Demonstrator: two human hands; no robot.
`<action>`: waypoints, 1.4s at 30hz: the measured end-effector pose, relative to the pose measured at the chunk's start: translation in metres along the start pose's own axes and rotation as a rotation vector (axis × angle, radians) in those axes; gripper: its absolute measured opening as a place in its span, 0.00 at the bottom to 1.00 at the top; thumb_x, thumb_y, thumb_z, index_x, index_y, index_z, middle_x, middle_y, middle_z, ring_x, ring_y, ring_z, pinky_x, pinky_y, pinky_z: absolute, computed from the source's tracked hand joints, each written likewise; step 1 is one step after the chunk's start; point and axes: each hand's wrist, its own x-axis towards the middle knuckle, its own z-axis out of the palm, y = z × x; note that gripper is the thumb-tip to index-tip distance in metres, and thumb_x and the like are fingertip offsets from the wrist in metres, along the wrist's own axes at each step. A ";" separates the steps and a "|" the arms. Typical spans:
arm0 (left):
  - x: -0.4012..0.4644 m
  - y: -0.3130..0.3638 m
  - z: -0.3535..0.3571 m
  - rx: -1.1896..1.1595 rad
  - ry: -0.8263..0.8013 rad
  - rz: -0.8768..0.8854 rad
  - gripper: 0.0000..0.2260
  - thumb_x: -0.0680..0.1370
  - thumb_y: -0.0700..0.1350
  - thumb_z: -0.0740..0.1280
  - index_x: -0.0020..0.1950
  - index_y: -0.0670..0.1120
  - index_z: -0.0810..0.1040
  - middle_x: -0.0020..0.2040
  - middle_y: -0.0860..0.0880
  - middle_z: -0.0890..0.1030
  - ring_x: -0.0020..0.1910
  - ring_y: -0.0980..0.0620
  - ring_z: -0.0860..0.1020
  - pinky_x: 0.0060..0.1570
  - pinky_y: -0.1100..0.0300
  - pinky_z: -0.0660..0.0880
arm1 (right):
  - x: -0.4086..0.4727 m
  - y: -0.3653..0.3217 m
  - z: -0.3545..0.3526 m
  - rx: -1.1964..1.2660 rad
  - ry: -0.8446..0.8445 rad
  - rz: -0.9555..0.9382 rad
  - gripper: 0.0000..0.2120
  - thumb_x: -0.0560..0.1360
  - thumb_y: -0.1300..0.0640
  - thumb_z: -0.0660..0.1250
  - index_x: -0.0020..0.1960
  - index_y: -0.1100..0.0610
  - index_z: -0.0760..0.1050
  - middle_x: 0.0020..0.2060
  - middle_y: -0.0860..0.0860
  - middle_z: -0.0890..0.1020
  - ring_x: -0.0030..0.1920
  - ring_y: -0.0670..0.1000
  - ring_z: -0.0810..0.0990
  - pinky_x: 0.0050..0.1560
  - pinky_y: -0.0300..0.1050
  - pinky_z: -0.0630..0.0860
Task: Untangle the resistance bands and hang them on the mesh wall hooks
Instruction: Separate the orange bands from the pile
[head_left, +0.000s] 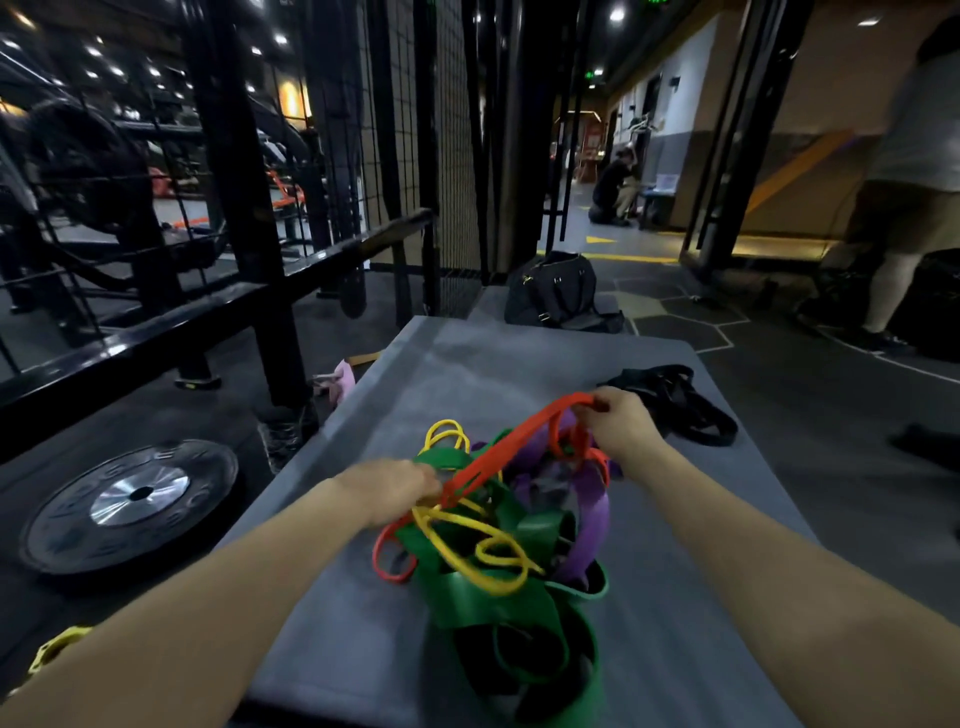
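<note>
A tangled heap of resistance bands lies on a grey padded bench (395, 405): wide green bands (488, 597), a thin yellow band (467, 535), purple bands (587, 525) and a red band (511, 447). My right hand (623, 421) pinches the far loop of the red band, lifted above the heap. My left hand (395, 488) grips the red band's lower stretch at the heap's left side, where yellow strands cross it. The red band runs taut between both hands. The mesh wall (452, 145) stands ahead, beyond the bench.
A bundle of black bands (675, 400) lies at the bench's far right. A weight plate (130, 504) lies on the floor to the left, beside black rack rails (156, 322). A black bag (556, 291) sits past the bench. A person's legs (898, 249) stand at the right.
</note>
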 end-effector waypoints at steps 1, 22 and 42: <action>0.001 0.000 0.000 0.034 -0.019 -0.015 0.12 0.80 0.42 0.55 0.61 0.45 0.73 0.63 0.45 0.73 0.62 0.43 0.73 0.56 0.53 0.71 | -0.001 -0.001 -0.004 0.017 0.007 0.011 0.06 0.74 0.63 0.66 0.39 0.61 0.74 0.30 0.53 0.72 0.36 0.52 0.71 0.40 0.45 0.67; 0.058 0.032 -0.097 -1.480 0.446 -0.363 0.11 0.77 0.36 0.64 0.37 0.46 0.68 0.31 0.47 0.69 0.28 0.54 0.68 0.23 0.68 0.69 | -0.004 0.000 -0.041 -0.163 -0.196 -0.114 0.07 0.68 0.54 0.75 0.42 0.57 0.83 0.28 0.50 0.76 0.30 0.46 0.70 0.34 0.41 0.67; 0.017 0.006 -0.072 -1.197 0.271 -0.306 0.08 0.79 0.44 0.63 0.39 0.46 0.71 0.35 0.49 0.75 0.30 0.56 0.75 0.28 0.69 0.73 | -0.009 -0.026 -0.048 0.021 0.015 -0.007 0.10 0.74 0.58 0.69 0.37 0.61 0.80 0.30 0.57 0.76 0.33 0.53 0.72 0.37 0.45 0.70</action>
